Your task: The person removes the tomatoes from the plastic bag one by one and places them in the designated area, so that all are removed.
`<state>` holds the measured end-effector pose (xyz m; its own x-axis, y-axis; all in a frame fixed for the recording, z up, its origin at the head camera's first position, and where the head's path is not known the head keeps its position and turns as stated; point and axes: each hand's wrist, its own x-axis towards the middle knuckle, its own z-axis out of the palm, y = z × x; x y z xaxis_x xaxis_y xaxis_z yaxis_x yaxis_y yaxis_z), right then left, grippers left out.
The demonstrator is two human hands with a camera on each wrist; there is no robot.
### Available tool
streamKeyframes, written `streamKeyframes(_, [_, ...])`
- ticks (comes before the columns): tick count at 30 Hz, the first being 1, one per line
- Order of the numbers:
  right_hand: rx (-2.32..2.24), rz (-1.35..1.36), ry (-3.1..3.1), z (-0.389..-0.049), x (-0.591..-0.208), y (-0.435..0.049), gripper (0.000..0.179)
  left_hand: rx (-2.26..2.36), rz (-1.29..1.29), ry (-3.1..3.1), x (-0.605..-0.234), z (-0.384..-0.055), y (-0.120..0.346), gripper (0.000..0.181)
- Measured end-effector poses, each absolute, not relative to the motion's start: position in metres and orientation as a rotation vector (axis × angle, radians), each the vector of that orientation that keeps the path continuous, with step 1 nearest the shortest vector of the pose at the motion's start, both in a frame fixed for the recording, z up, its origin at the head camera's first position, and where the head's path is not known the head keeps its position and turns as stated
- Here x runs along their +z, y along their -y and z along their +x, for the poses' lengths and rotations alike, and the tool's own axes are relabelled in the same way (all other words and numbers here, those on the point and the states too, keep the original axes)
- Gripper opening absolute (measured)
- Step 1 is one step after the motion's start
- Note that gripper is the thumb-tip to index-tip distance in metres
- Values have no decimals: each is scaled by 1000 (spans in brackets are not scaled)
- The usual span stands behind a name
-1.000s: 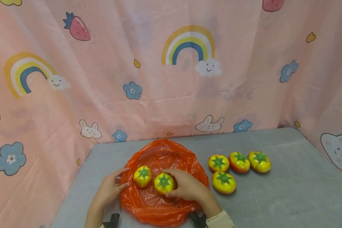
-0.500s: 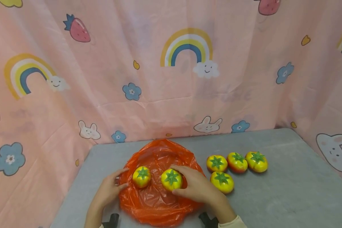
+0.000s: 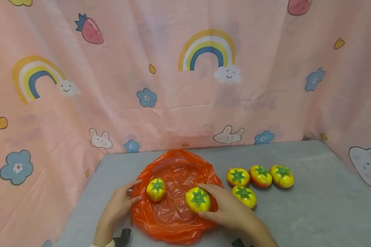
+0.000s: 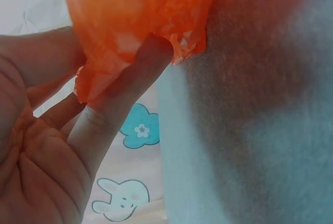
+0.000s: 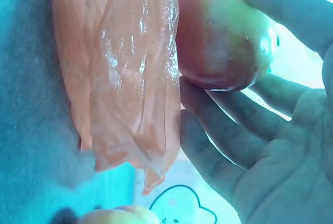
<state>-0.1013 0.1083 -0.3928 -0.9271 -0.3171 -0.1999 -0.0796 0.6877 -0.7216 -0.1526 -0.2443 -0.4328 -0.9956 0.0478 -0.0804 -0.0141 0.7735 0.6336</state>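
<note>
An orange-red plastic bag (image 3: 173, 224) lies spread on the table with its mouth up. My left hand (image 3: 120, 202) holds its left edge; in the left wrist view the thumb and fingers (image 4: 117, 99) grip the thin plastic. A yellow-red tomato (image 3: 156, 189) with a green star-shaped top sits in the bag's left part. My right hand (image 3: 224, 207) grips another tomato (image 3: 198, 199) between thumb and fingers, over the bag's right side. In the right wrist view this tomato (image 5: 223, 36) is beside the bag's rim (image 5: 130, 78), with the fingers beneath and behind it.
Right of the bag, several tomatoes (image 3: 260, 176) stand close together on the grey table (image 3: 312, 209). One of them (image 3: 244, 196) is partly behind my right hand. A pink printed curtain (image 3: 173, 127) hangs along the table's back and sides.
My right hand has carried its tomato rightward, away from the tomato in the bag's left part and toward the bag's right edge. The left hand stays at the left edge.
</note>
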Motion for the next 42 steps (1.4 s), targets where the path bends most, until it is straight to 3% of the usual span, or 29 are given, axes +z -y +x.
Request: streamKeyframes(42, [-1093,-237,-2675,-89,-395,-167,78,954,14,-2832,-433,-153,238,54])
